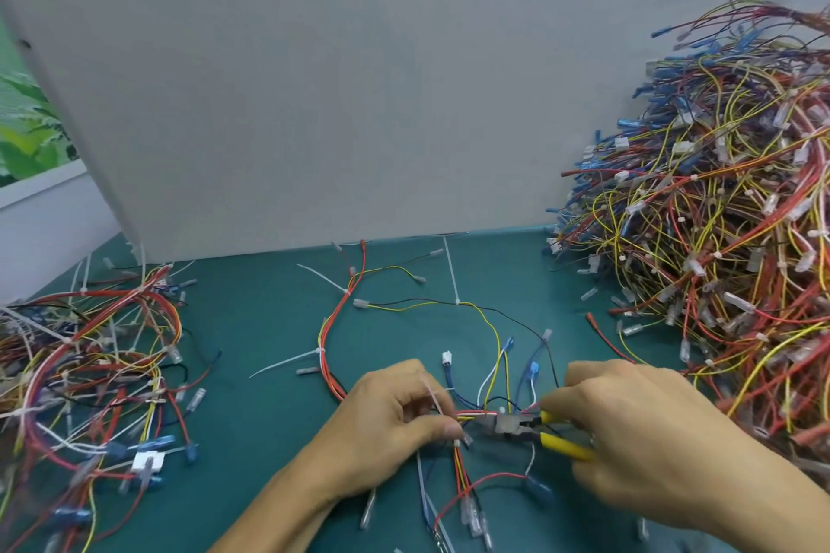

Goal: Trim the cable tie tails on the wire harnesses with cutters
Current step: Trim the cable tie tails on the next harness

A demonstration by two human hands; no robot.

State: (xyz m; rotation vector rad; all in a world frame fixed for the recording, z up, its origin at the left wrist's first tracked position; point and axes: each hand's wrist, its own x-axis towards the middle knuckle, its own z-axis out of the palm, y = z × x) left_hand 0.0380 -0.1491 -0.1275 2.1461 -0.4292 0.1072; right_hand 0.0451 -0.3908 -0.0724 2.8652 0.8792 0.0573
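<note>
We've got the wire harness (332, 328) sprawled on the green mat (269, 440) right in front of us. Its bundled bit is gripped in our left hand (395, 413), fingers curled round the wires, and one white cable tie tail (433, 395) pokes up past the knuckles. Our right hand (629, 431) is wrapped round the yellow handles of the cutters (516, 423). The nose points left, tip just beside the left thumb and up against the bundle, but honestly we can't tell if the blades are on a tie. Further up the loop, other long tails (287, 361) stick out sideways. There's a smaller harness heap (90, 373) on the left and a huge harness pile (718, 216) on the right against the white board (337, 81).
</note>
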